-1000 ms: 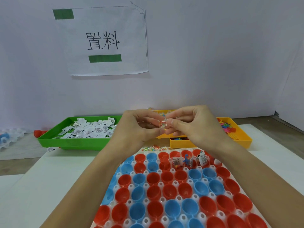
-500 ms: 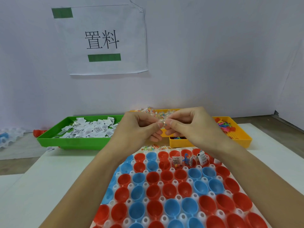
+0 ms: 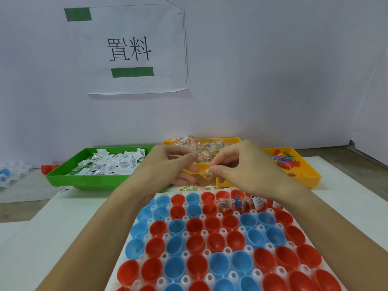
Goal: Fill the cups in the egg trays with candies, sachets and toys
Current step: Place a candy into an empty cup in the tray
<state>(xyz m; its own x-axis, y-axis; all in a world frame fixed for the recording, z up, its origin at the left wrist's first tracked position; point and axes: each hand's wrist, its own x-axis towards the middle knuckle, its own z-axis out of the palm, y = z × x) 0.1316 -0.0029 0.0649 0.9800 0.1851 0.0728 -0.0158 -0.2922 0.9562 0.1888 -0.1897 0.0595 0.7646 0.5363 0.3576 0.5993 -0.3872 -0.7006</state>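
Above the egg tray [image 3: 212, 267] far edge, the right hand [image 3: 241, 164] pinched a candy packet [image 3: 207, 175] between thumb and forefinger, just beside the left hand [image 3: 170, 166], whose curled fingers held nothing visible.

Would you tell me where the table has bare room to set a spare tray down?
Bare white table lies left of the egg tray, below the green tray. The strip before the yellow trays is crowded with loose candy packets.
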